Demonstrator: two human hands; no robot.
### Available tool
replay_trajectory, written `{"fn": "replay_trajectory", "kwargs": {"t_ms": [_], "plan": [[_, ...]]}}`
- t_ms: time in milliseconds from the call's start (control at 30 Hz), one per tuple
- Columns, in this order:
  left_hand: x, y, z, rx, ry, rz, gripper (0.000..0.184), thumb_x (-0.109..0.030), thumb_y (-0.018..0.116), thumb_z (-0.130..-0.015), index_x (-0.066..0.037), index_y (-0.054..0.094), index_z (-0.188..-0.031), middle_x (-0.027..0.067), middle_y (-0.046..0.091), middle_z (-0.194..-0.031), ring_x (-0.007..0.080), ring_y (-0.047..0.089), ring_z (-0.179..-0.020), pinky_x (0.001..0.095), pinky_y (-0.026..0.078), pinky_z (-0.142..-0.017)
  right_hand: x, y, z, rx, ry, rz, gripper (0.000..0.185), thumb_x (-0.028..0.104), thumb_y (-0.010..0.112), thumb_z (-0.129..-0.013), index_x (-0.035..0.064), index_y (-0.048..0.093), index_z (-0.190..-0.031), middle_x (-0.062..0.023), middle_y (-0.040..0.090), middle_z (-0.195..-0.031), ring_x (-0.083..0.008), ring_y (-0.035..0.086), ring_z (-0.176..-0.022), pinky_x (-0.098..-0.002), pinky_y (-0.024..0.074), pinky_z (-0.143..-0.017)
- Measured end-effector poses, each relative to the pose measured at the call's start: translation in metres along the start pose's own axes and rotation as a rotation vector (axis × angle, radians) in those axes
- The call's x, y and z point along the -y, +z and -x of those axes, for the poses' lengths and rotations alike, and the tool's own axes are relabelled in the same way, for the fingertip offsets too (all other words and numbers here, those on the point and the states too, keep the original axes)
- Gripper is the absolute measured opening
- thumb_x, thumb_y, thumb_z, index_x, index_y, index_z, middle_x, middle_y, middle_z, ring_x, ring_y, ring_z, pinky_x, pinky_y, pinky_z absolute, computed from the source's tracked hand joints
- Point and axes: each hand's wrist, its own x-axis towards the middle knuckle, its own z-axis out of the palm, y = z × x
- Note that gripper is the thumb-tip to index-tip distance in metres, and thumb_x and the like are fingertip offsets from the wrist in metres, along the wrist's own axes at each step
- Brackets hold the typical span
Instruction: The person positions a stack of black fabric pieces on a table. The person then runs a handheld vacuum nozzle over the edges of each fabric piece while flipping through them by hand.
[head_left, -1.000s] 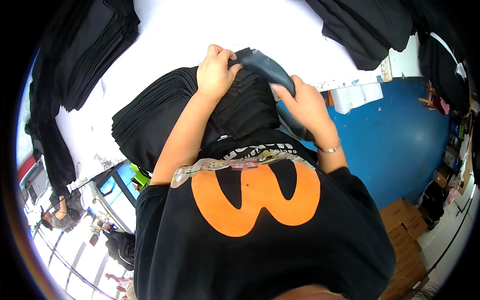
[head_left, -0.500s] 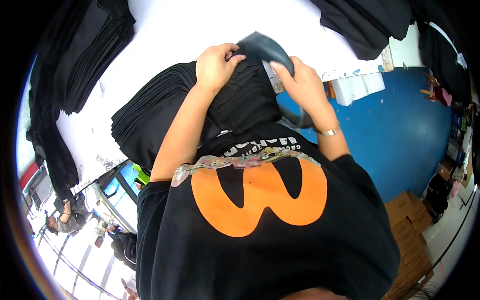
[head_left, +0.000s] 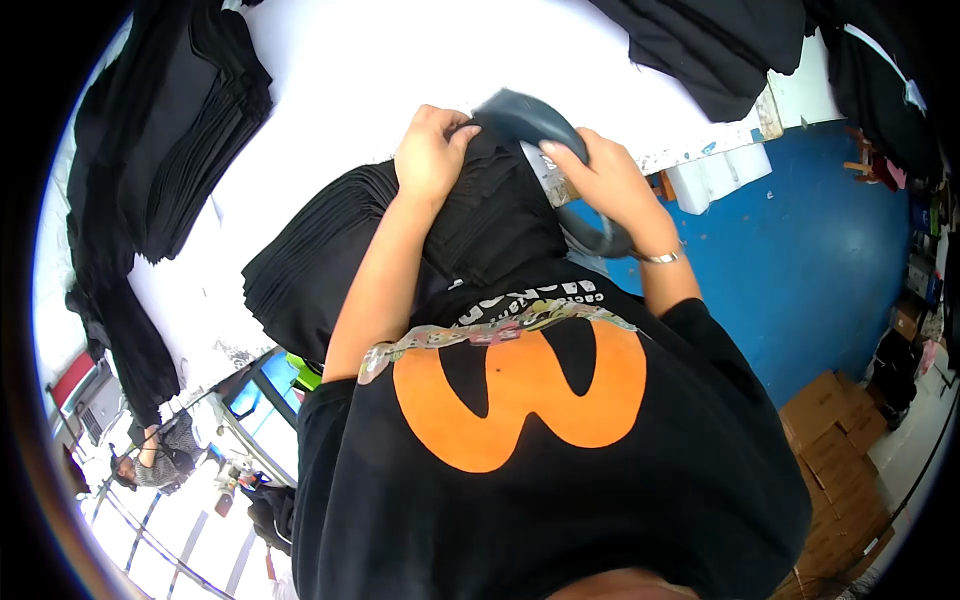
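A stack of folded black cloth pieces (head_left: 320,250) lies near the front edge of the white table, its layers fanned. My left hand (head_left: 432,155) is closed, thumb and fingers pinching at the far edge of the right-hand part of the stack. A dark, slightly glossy strip (head_left: 530,117) arches between that edge and my right hand (head_left: 610,180), which grips it with thumb and fingers. More of the strip hangs in a curve below my right wrist, beside the stack. Exactly what my left fingertips pinch is partly hidden.
More black cloth piles lie on the white table (head_left: 350,70), at the left (head_left: 200,130) and far right (head_left: 700,50). Right of the table are a blue floor (head_left: 800,230), a white block (head_left: 718,178) and cardboard boxes (head_left: 840,450). Another person (head_left: 165,455) is at lower left.
The view has shifted a little, so the table and stack appear lower. Both hands keep their holds, and the strip's arch has changed only slightly.
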Motion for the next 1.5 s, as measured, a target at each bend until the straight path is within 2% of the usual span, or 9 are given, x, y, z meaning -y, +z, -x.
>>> {"fn": "replay_trajectory", "kwargs": {"t_ms": [367, 467, 667, 800, 1000, 1100, 1200, 1300, 1500], "plan": [[0.023, 0.016, -0.020, 0.180, -0.258, 0.341, 0.018, -0.019, 0.070, -0.093, -0.005, 0.074, -0.104, 0.0080, 0.071, -0.096, 0.0221, 0.068, -0.088, 0.0327, 0.052, -0.084, -0.023, -0.001, -0.018, 0.091, -0.036, -0.230, 0.059, 0.054, 0.060, -0.097, -0.0035, 0.067, -0.091, -0.0109, 0.061, -0.069, -0.0200, 0.060, -0.066, -0.0322, 0.0490, -0.064], [0.026, 0.017, -0.020, 0.196, -0.130, 0.391, 0.018, -0.016, 0.068, -0.094, -0.004, 0.074, -0.107, 0.0097, 0.072, -0.098, 0.0217, 0.068, -0.091, 0.0324, 0.051, -0.087, -0.037, -0.020, -0.001, 0.329, 0.219, -0.394, 0.058, 0.054, 0.060, -0.097, -0.0040, 0.067, -0.092, -0.0104, 0.060, -0.071, -0.0191, 0.059, -0.067, -0.0322, 0.0489, -0.065], [0.022, 0.015, -0.020, 0.245, -0.150, 0.598, 0.014, -0.008, 0.066, -0.095, -0.002, 0.074, -0.106, 0.0069, 0.071, -0.097, 0.0174, 0.066, -0.093, 0.0297, 0.050, -0.089, 0.000, 0.006, -0.035, 0.122, 0.000, -0.363, 0.059, 0.053, 0.060, -0.097, -0.0052, 0.067, -0.092, -0.0107, 0.061, -0.070, -0.0205, 0.060, -0.069, -0.0333, 0.0496, -0.067], [0.024, 0.011, -0.021, 0.253, -0.230, 0.611, 0.013, -0.007, 0.065, -0.096, -0.001, 0.074, -0.103, 0.0045, 0.069, -0.095, 0.0140, 0.063, -0.090, 0.0263, 0.049, -0.087, -0.007, -0.025, -0.005, 0.211, 0.172, -0.356, 0.055, 0.053, 0.062, -0.096, -0.0019, 0.067, -0.094, -0.0049, 0.059, -0.067, -0.0130, 0.054, -0.056, -0.0284, 0.0452, -0.054], [0.011, -0.001, -0.018, 0.133, 0.000, 0.308, 0.013, -0.012, 0.065, -0.094, -0.003, 0.075, -0.097, 0.0113, 0.069, -0.095, 0.0263, 0.065, -0.088, 0.0344, 0.051, -0.083, 0.002, 0.002, -0.011, 0.051, 0.147, -0.365, 0.056, 0.052, 0.062, -0.096, -0.0034, 0.065, -0.094, -0.0100, 0.057, -0.066, -0.0178, 0.056, -0.060, -0.0339, 0.0465, -0.059], [-0.003, -0.043, 0.010, 0.297, 0.123, 0.251, 0.018, -0.016, 0.063, -0.098, -0.002, 0.072, -0.093, 0.0101, 0.068, -0.090, 0.0225, 0.064, -0.083, 0.0323, 0.051, -0.081, -0.003, -0.023, 0.014, -0.010, 0.093, -0.179, 0.045, 0.043, 0.061, -0.099, -0.0016, 0.066, -0.104, 0.0001, 0.053, -0.061, -0.0083, 0.052, -0.051, -0.0260, 0.0423, -0.050], [-0.001, -0.041, 0.028, 0.522, -0.054, 0.260, 0.019, -0.019, 0.065, -0.098, -0.002, 0.070, -0.094, 0.0104, 0.067, -0.092, 0.0232, 0.063, -0.074, 0.0320, 0.053, -0.077, -0.013, -0.026, 0.026, 0.100, -0.074, -0.015, 0.049, 0.044, 0.062, -0.098, -0.0040, 0.066, -0.106, -0.0096, 0.059, -0.063, -0.0203, 0.058, -0.058, -0.0351, 0.0482, -0.059], [-0.008, -0.010, 0.021, -0.100, 0.053, -0.079, 0.020, -0.021, 0.074, -0.090, -0.004, 0.068, -0.099, 0.0144, 0.065, -0.099, 0.0309, 0.066, -0.077, 0.0399, 0.054, -0.071, 0.003, -0.002, 0.009, 0.108, -0.064, 0.070, 0.054, 0.049, 0.063, -0.096, -0.0048, 0.066, -0.099, -0.0230, 0.063, -0.072, -0.0337, 0.065, -0.066, -0.0398, 0.0511, -0.065], [0.009, 0.004, 0.022, -0.172, 0.195, -0.092, 0.023, -0.019, 0.080, -0.082, -0.006, 0.067, -0.095, 0.0141, 0.062, -0.096, 0.0355, 0.063, -0.085, 0.0437, 0.053, -0.072, -0.014, -0.016, 0.027, 0.135, -0.028, 0.112, 0.059, 0.057, 0.059, -0.095, -0.0002, 0.066, -0.107, -0.0262, 0.069, -0.095, -0.0437, 0.068, -0.089, -0.0493, 0.0533, -0.079]]}}
